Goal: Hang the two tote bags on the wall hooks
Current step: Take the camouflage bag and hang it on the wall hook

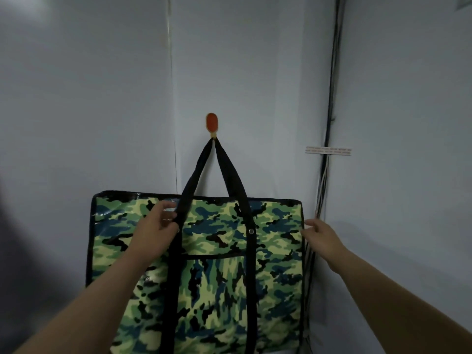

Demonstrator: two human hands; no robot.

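Note:
A green camouflage tote bag (217, 272) with black trim hangs flat against the wall. Its two black handles (231, 172) meet at an orange wall hook (212, 123) above it. My left hand (155, 224) rests on the bag's upper left front, fingers loosely curled beside the left strap. Whether it grips the strap I cannot tell. My right hand (321, 232) is at the bag's right edge, fingers apart and touching or nearly touching the trim. No second bag or second hook is in view.
A bundle of dark cables (329, 123) runs down the wall corner right of the bag, held by a strip of tape (328, 151). A vertical seam (173, 111) marks the wall left of the hook.

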